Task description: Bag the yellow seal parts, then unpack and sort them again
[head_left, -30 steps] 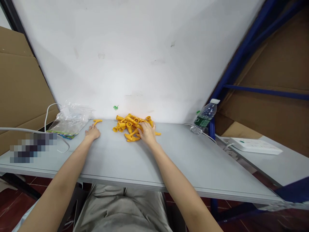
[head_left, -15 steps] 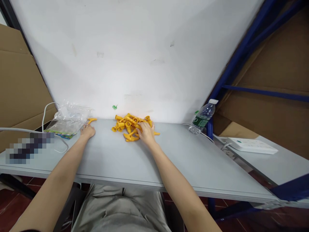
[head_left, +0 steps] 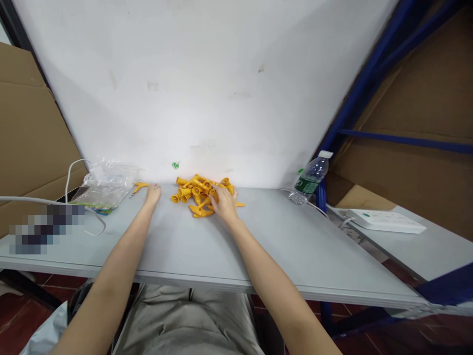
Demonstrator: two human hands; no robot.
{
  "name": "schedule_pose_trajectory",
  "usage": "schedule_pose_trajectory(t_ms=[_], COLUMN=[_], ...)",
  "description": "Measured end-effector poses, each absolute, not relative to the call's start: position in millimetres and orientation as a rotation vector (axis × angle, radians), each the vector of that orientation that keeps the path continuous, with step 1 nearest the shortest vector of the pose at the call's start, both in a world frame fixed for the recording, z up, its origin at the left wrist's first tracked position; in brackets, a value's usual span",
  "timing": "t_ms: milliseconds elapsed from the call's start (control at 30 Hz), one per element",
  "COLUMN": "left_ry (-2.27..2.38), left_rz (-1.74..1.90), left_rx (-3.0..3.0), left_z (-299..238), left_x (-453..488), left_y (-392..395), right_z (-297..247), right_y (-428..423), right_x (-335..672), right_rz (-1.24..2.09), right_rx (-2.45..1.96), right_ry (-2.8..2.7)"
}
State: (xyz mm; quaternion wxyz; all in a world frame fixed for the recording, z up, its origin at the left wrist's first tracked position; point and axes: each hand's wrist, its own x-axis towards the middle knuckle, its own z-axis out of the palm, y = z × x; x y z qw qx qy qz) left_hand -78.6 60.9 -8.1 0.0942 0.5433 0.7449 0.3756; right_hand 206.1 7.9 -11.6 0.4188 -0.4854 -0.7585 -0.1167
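A heap of yellow plastic pieces [head_left: 195,190], hollow caps and curved handles among them, lies on the grey table against the white panel. My right hand [head_left: 225,202] rests on the right side of this heap, its thumb and fingers bent around a yellow piece [head_left: 213,194] that is partly hidden. To the left of the heap is my left hand [head_left: 153,192], low over the tabletop, with its fingers blurred and mostly turned away. Just left of that hand lies a single yellow-handled corkscrew [head_left: 139,187], its metal tip pointing down-left.
Clear plastic bags [head_left: 107,185] lie at the left, with a white cable [head_left: 98,217] and a pixelated dark object [head_left: 48,229] nearby. A water bottle [head_left: 312,175] leans at the right, near a white power strip [head_left: 386,221]. The white panel [head_left: 236,98] rises behind the table.
My left hand has moved right, away from the corkscrew, whose metal tip now shows on the table. My right hand has stayed at the heap with little movement.
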Motion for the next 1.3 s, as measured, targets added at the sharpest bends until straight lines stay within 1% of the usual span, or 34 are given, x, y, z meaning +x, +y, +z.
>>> schedule_pose_trajectory(t_ms=[67,133,200,333,433,633,1067,1200,1300], left_ry=[2.142,1.948,1.808,1.754,1.774,1.797,1.786,1.762,1.729], left_rz=[1.177,1.43,1.572,1.612,1.609,1.596,1.571,1.571,1.602], left_rx=[1.536,1.301,1.217,1.301,1.36,1.454,1.477,1.478,1.49], left_z=[-9,-11,-15,-20,-23,-28,-24,-26,-29], left_x=[-58,-40,-27,-16,-16,-14,-12,-12,-14], left_y=[58,50,40,27,27,28,23,24,27], right_z=[-9,-6,-2,2,-4,-20,-17,-13,-8], right_y=[8,11,18,39,55,79,110,110,104], right_x=[207,212,223,257,284,310,309,305,301], right_rz=[-0.282,-0.283,-0.281,-0.166,-0.046,0.052,0.114,0.09,0.013], right_rx=[-1.211,-1.231,-1.287,-1.47,-1.624,-1.768,-1.887,-1.922,-1.979], right_ry=[-1.848,-1.73,-1.558,-1.225,-1.119,-1.178,-1.354,-1.466,-1.546])
